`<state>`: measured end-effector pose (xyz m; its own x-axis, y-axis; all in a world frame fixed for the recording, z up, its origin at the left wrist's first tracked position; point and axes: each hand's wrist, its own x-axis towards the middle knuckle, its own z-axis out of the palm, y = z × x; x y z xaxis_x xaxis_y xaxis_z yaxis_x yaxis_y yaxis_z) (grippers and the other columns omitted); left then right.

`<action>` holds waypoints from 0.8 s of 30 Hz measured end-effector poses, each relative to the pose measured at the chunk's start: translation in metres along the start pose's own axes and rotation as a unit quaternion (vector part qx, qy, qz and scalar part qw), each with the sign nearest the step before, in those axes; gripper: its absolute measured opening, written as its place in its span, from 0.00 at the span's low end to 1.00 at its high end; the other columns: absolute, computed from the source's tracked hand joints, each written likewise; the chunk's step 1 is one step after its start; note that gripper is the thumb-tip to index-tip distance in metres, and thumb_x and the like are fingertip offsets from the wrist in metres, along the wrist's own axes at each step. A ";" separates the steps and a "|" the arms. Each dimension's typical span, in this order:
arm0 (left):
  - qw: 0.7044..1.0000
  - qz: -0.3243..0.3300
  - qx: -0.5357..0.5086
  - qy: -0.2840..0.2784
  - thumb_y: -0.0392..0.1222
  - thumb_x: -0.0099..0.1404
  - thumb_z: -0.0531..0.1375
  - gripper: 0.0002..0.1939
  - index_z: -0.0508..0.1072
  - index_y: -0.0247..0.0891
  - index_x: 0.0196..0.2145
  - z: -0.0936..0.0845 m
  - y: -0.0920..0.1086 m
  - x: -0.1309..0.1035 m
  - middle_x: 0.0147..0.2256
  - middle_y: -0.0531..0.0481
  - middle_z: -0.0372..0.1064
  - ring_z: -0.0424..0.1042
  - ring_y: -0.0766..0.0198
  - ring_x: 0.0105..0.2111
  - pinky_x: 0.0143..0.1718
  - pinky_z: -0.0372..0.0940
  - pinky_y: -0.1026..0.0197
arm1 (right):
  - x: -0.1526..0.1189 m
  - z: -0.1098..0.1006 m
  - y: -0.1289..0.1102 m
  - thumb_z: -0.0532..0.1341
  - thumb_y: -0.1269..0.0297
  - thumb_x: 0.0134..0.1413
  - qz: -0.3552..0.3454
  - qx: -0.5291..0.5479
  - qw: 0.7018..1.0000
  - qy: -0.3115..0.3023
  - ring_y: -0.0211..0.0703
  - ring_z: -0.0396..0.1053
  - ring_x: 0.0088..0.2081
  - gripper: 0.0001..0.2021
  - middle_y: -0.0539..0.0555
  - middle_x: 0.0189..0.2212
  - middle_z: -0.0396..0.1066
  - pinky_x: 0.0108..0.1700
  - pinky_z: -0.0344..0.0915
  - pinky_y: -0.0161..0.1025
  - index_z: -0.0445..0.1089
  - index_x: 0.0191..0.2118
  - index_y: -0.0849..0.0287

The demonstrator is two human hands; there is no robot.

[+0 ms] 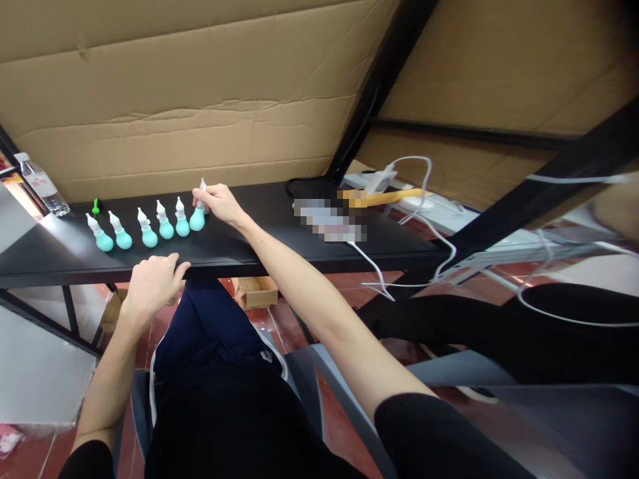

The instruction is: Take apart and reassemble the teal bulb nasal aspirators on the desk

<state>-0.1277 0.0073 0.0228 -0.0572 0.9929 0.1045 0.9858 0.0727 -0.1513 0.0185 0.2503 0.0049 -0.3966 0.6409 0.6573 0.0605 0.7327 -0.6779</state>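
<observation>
My right hand (217,202) is closed around the clear upper part of a teal bulb nasal aspirator (198,221), the rightmost of a row on the black table (239,249). Its bulb is at the tabletop and its nozzle points up above my fingers. To its left stand several more of the same kind, among them one nasal aspirator (182,227) close by and another (103,240) at the row's far left, tilted. At the table's front edge my left hand (154,283) is curled over the rim, thumb on the upper side, its other fingers partly hidden.
A water bottle (44,187) leans at the far left, near a small green-and-black object (96,207). On the right lie a blurred-out device (329,221) with a white cable (372,266) and a yellow strip (394,197). Cardboard (190,86) walls the back. Another person's dark-clothed leg (449,319) shows at right.
</observation>
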 end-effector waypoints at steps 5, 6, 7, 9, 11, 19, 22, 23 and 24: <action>1.000 0.003 -0.018 0.015 0.54 0.86 0.51 0.23 0.82 0.39 0.55 0.003 -0.002 0.001 0.49 0.40 0.85 0.85 0.44 0.50 0.44 0.72 0.54 | 0.001 0.000 0.004 0.59 0.30 0.68 -0.011 0.018 1.000 -0.002 0.37 0.65 0.23 0.35 0.50 0.20 0.70 0.33 0.61 0.37 0.78 0.27 0.59; 0.999 0.005 -0.030 0.022 0.54 0.86 0.52 0.23 0.82 0.39 0.55 0.004 -0.002 0.001 0.49 0.41 0.85 0.85 0.44 0.50 0.44 0.72 0.54 | 0.001 0.000 0.003 0.60 0.30 0.67 -0.012 0.022 1.000 -0.001 0.37 0.64 0.23 0.35 0.50 0.20 0.70 0.33 0.61 0.37 0.78 0.27 0.59; 0.999 0.007 -0.043 0.032 0.54 0.86 0.52 0.22 0.82 0.39 0.56 0.005 -0.003 0.001 0.49 0.41 0.85 0.85 0.44 0.50 0.44 0.72 0.54 | 0.001 0.000 0.002 0.60 0.30 0.67 -0.012 0.027 1.000 0.000 0.37 0.64 0.23 0.35 0.50 0.20 0.69 0.32 0.60 0.38 0.78 0.27 0.59; 0.995 0.007 -0.072 0.065 0.55 0.85 0.55 0.21 0.81 0.40 0.59 0.009 -0.004 0.001 0.49 0.43 0.84 0.84 0.45 0.50 0.44 0.72 0.54 | -0.002 0.002 -0.003 0.60 0.29 0.66 -0.012 0.039 0.999 0.004 0.36 0.62 0.22 0.35 0.49 0.19 0.67 0.32 0.60 0.38 0.78 0.27 0.59; 0.989 0.002 -0.100 0.112 0.56 0.83 0.58 0.23 0.78 0.40 0.64 0.015 -0.005 0.003 0.52 0.42 0.82 0.85 0.47 0.46 0.43 0.72 0.53 | -0.009 0.006 -0.014 0.60 0.28 0.66 -0.016 0.061 0.998 0.002 0.37 0.62 0.22 0.36 0.48 0.19 0.67 0.32 0.61 0.39 0.78 0.27 0.59; 0.920 0.109 -0.234 0.294 0.55 0.82 0.60 0.16 0.76 0.38 0.51 0.031 -0.009 0.007 0.46 0.43 0.79 0.81 0.51 0.46 0.45 0.75 0.54 | -0.100 0.032 -0.090 0.68 0.28 0.63 -0.004 0.243 0.969 -0.052 0.44 0.75 0.41 0.31 0.54 0.38 0.80 0.49 0.74 0.42 0.83 0.39 0.56; 0.925 0.148 -0.230 0.265 0.50 0.84 0.58 0.13 0.76 0.39 0.51 0.028 -0.006 0.002 0.44 0.46 0.79 0.81 0.55 0.42 0.40 0.72 0.57 | -0.136 0.034 -0.100 0.71 0.30 0.62 0.076 0.333 0.940 0.008 0.46 0.77 0.43 0.28 0.54 0.40 0.80 0.52 0.76 0.43 0.84 0.42 0.54; 0.930 0.162 -0.217 0.250 0.50 0.84 0.58 0.13 0.76 0.40 0.52 0.027 -0.004 0.001 0.45 0.47 0.80 0.81 0.55 0.42 0.39 0.71 0.58 | -0.145 0.032 -0.100 0.73 0.31 0.60 0.102 0.356 0.929 0.021 0.45 0.77 0.42 0.27 0.54 0.39 0.80 0.51 0.76 0.43 0.84 0.41 0.54; 0.935 0.178 -0.199 0.235 0.49 0.84 0.58 0.13 0.77 0.40 0.53 0.026 -0.001 -0.001 0.44 0.47 0.80 0.81 0.56 0.41 0.38 0.70 0.58 | -0.153 0.031 -0.099 0.75 0.32 0.58 0.127 0.375 0.918 0.032 0.45 0.76 0.40 0.26 0.54 0.38 0.80 0.49 0.77 0.43 0.84 0.40 0.54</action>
<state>-0.1331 0.0091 -0.0030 0.2684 0.7896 0.5519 0.9152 -0.3878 0.1097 0.0450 0.0730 -0.0385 -0.4014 0.7986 0.4484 -0.5130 0.2095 -0.8324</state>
